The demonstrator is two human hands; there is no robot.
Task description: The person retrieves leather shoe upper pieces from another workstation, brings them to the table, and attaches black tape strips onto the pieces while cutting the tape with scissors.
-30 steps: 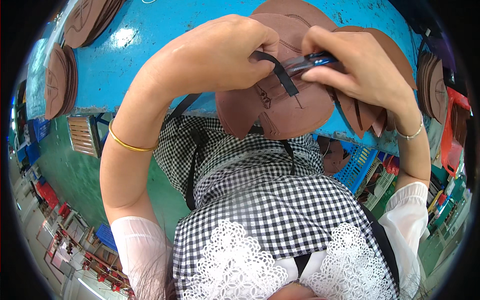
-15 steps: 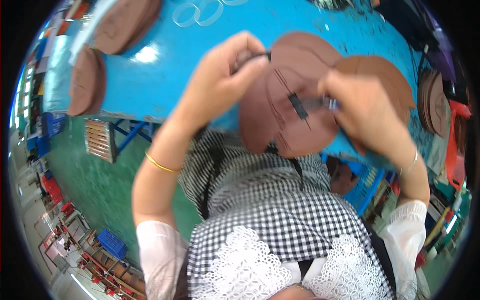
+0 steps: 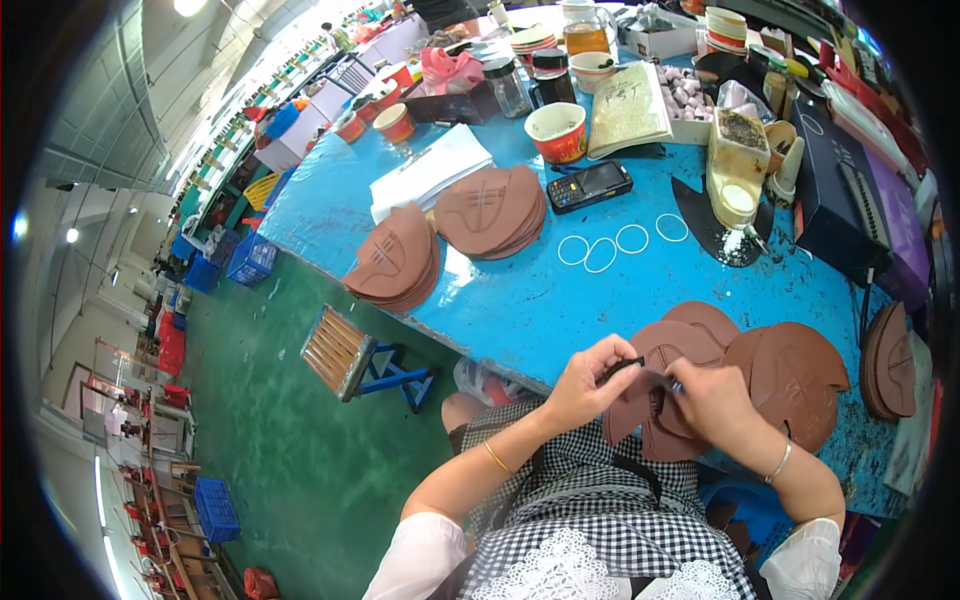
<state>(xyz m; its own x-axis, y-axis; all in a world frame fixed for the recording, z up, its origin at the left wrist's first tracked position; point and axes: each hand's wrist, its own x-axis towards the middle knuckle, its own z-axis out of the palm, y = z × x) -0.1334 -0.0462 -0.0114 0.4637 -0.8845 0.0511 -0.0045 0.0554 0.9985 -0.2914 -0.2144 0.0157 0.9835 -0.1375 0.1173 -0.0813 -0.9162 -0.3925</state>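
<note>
Both my hands are over a pile of flat brown rounded pieces (image 3: 672, 345), which look like leather with cut slits and curved lines. My left hand (image 3: 590, 382) pinches a small dark strip (image 3: 628, 364) between thumb and fingers. Close beside it, my right hand (image 3: 718, 402) is closed on a small tool with a flat grey blade (image 3: 655, 380); its handle is mostly hidden in my fingers. The blade is near the strip, but I cannot tell whether they touch. Another pile of brown pieces (image 3: 800, 375) lies right of my right hand.
Farther left lie two brown stacks (image 3: 490, 212) (image 3: 395, 258) beside white paper (image 3: 430, 170). A black handheld device (image 3: 590, 186), white rings (image 3: 632, 239), a red paper bowl (image 3: 557, 133) and a yellowish bottle (image 3: 738, 165) are behind. A wooden-topped stool (image 3: 338, 348) stands left, below the table.
The view has swung up, showing more table and room. My right hand with the bladed tool has left the black patch on the brown piece and come close to my left hand.
</note>
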